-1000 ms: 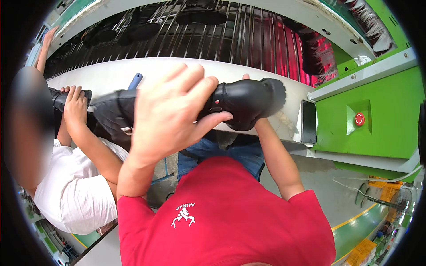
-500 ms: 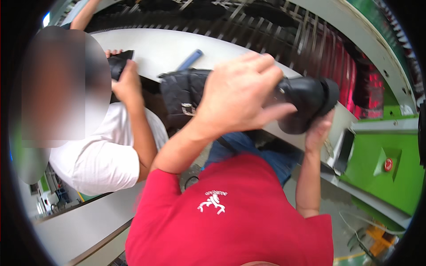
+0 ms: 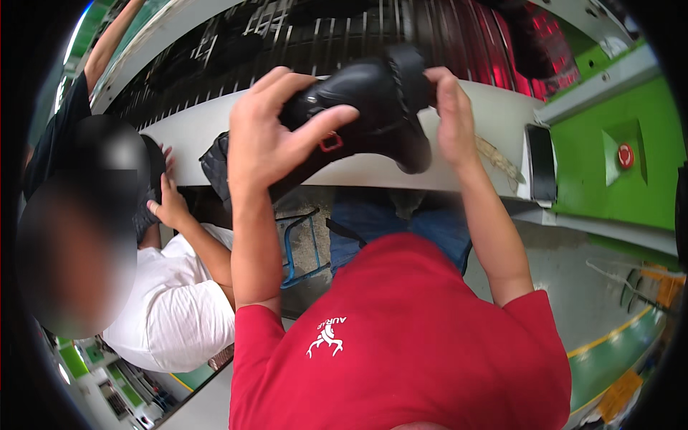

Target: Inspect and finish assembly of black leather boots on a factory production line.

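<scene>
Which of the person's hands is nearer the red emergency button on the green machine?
Right. The right hand grips the black boot's sole end, on the side toward the red button; the left hand holds the boot's opposite side, farther away.

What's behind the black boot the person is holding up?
Behind the black boot, held by the left hand and right hand, runs a white ledge and a dark slatted conveyor glowing red at right. The stretch directly behind the boot is hidden.

The left hand [image 3: 276, 132] covers much of the black boot [image 3: 373, 107], the co-worker's face is blurred, and dark items on the conveyor rack [image 3: 287, 36] are too indistinct to identify.
</scene>
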A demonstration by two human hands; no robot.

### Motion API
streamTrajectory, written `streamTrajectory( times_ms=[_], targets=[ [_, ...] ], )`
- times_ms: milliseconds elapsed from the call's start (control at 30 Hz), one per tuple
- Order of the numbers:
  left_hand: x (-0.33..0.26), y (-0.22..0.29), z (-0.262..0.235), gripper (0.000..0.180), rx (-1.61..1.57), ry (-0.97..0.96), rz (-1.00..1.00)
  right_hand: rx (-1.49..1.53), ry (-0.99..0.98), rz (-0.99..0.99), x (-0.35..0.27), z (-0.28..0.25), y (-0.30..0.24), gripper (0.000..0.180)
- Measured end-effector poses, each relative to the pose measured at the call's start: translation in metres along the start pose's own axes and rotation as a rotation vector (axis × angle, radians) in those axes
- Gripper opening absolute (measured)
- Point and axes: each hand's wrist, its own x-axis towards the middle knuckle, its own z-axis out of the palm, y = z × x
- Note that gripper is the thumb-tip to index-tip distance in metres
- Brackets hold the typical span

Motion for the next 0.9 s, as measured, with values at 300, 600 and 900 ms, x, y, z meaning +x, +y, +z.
streamTrajectory(
  times_ms=[300,600,900],
  targets=[
    [0.003,-0.014,0.004,0.049,-0.048,-0.033,-0.054,-0.029,0.057,0.004,0.017,0.010,-0.002,0.073],
    [0.008,-0.005,0.000,0.049,-0.010,-0.058,-0.084,-0.157,-0.002,-0.015,0.038,0.015,-0.021,0.078],
    [-0.004,0.038,-0.010,0.051,0.059,-0.096,0.054,-0.072,-0.013,-0.157,0.008,0.001,-0.042,0.056]
  ],
)
